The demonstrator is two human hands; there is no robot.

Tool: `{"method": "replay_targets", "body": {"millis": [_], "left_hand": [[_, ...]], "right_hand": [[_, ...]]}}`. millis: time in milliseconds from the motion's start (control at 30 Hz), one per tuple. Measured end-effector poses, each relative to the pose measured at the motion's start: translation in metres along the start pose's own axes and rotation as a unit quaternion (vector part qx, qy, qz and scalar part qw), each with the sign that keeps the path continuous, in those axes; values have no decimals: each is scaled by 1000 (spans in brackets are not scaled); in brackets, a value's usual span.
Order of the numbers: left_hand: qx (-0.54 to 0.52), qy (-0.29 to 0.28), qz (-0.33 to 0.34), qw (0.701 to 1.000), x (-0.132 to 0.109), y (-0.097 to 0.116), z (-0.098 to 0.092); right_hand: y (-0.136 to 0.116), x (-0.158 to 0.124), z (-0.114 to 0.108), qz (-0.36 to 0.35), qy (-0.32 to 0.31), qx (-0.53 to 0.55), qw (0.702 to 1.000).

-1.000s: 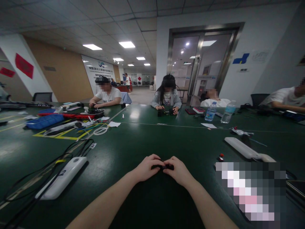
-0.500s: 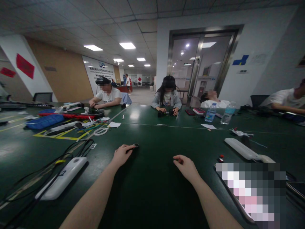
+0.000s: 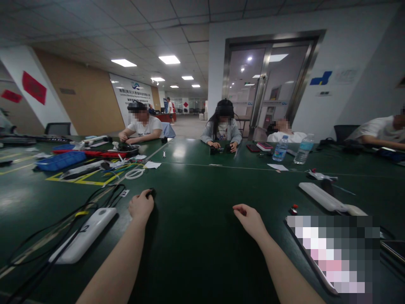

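Observation:
My left hand [image 3: 141, 204] is closed around a small black object [image 3: 151, 193], just above or on the green table [image 3: 190, 245]. Only the object's dark end shows past the fingertips, so its kind is unclear. To the right, my right hand [image 3: 249, 220] rests at the table with its fingers curled in and thumb near the forefinger. Nothing shows between them. A white power strip [image 3: 84, 236] marked 2, with black cables [image 3: 41, 240], lies left of my left hand. The tablet-like device [image 3: 311, 257] right of my right forearm has a blurred-out screen.
A white bar-shaped device [image 3: 319, 197] and a small red-topped item [image 3: 294, 209] lie at right. Two water bottles [image 3: 280, 148] stand farther back. A blue tray [image 3: 61, 161] and a coiled white cable [image 3: 134, 174] are at left. Across the table sits a person [image 3: 221, 126] handling black items.
My left hand has moved left with the small black object and its wrist has turned more upright. My right hand stays almost in place, its fingers slightly more closed.

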State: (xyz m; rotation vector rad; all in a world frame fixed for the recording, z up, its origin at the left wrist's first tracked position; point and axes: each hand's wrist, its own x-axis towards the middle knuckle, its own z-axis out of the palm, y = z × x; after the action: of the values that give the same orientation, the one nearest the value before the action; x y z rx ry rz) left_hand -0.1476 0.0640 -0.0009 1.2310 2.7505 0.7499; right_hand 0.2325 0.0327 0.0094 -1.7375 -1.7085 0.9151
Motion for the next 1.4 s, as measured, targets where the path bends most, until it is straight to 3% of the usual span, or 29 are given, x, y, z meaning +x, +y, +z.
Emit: {"method": "replay_targets", "body": {"millis": [200, 1400], "left_hand": [[-32, 11, 27, 999, 2, -3, 2], [-2, -1, 3, 1000, 6, -3, 1]], "right_hand": [[-1, 0, 0, 4, -11, -2, 1000], [-6, -2, -1, 20, -8, -5, 1000]]}}
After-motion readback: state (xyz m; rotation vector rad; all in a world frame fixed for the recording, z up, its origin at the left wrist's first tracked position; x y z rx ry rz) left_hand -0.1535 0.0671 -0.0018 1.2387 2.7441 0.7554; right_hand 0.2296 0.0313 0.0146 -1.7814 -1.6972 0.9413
